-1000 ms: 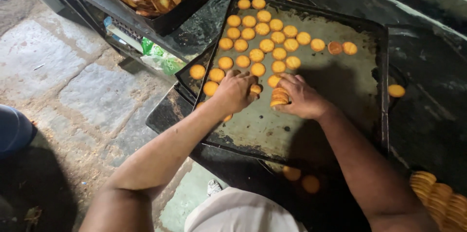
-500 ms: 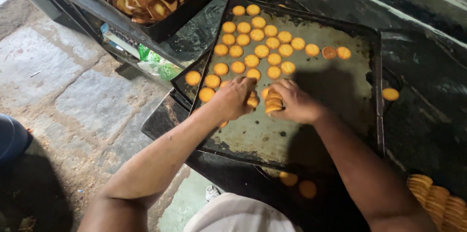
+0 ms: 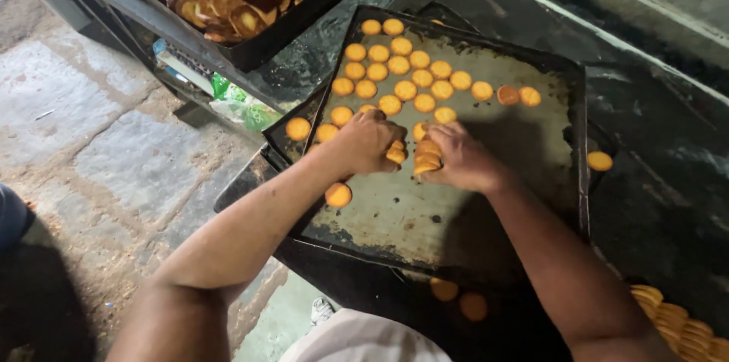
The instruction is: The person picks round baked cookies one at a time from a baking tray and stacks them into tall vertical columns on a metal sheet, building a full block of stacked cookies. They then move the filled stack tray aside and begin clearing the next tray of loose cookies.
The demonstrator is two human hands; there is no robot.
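Two bare forearms in view, no sleeves reaching wrist or elbow. Left hand (image 3: 364, 142) and right hand (image 3: 459, 161) ungloved; no rings, watch or bands discernible. Light, whitish garment (image 3: 364, 335) visible at bottom edge of view, covering the torso. Fingers partly hidden; nails not discernible.

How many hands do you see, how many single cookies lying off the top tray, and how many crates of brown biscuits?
Hands: 2, the left hand and the right hand
Single cookies lying off the top tray: 4
Crate of brown biscuits: 1
Total: 7
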